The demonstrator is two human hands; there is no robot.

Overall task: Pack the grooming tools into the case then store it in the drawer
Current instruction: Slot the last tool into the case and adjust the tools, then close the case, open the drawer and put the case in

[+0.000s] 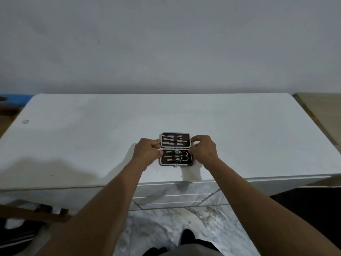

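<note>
A small grooming case lies open and flat on the white cabinet top, dark inside with a pale rim. Several metal grooming tools sit under straps in its far half, and small scissors with clippers in its near half. My left hand pinches the case's left edge at the hinge line. My right hand pinches the right edge at the same height.
The drawer fronts show below the cabinet's front edge, all pushed in. Marble floor tiles lie under me. A wooden frame stands low at the left, and a wooden surface adjoins at the far right.
</note>
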